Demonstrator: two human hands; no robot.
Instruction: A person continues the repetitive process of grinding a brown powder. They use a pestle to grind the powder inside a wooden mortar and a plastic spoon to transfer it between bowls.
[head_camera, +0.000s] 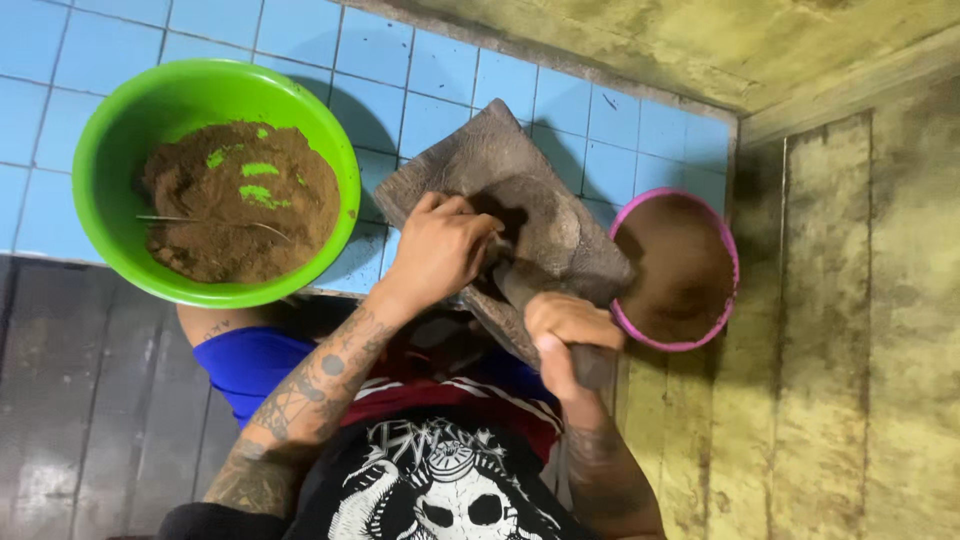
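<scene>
The person sits low, and both hands work at a grey stone slab (520, 205) that leans across the knees. The left hand (440, 250) lies on the lower part of the slab, fingers curled together and pressed down; under its fingertips is a dark hollow, and I cannot tell what they hold there. The right hand (565, 330) is just beside it, closed in a fist around a dark stone roller (590, 362), whose far end goes under the left hand. Beyond the right hand, touching the slab's edge, stands a pink bowl (722, 255) with brown powder inside. Well apart from the left hand, on the blue tiles (420, 70), sits a green bowl (110, 140) with a heap of brown powder (240, 205).
</scene>
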